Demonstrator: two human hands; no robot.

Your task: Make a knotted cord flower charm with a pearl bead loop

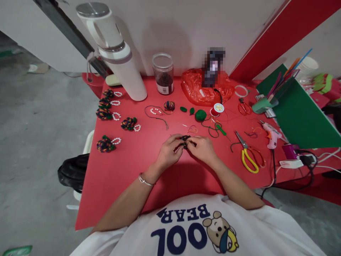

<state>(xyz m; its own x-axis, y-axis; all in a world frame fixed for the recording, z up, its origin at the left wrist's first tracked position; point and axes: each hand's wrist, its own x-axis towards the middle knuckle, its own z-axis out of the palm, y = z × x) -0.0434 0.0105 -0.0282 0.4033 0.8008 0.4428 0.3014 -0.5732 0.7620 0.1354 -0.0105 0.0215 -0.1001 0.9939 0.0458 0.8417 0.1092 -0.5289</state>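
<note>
Near the middle of the red table, my left hand (pixel 172 151) and my right hand (pixel 201 147) meet with fingertips pinched on a small dark multicoloured knitted piece (pixel 185 138). The fingers cover much of it, so its full shape is hidden. Just beyond my hands lies a needle (pixel 186 125) with orange and pink thread. A green yarn ball (pixel 200 115), a small multicoloured yarn ball (pixel 169 105), two green leaf pieces (pixel 183 109) and a strand of white beads (pixel 155 111) rest farther back. A green-handled hook (pixel 220 129) lies to the right.
Several yarn flowers with bead loops (pixel 105 144) sit at the left. Yellow-handled scissors (pixel 249 160), a pink glue gun (pixel 271 135) and a power strip (pixel 294 163) lie right. A white tumbler (pixel 128 74), clear jar (pixel 163 76), red bag (pixel 193 89) and thread spool (pixel 218 108) stand behind.
</note>
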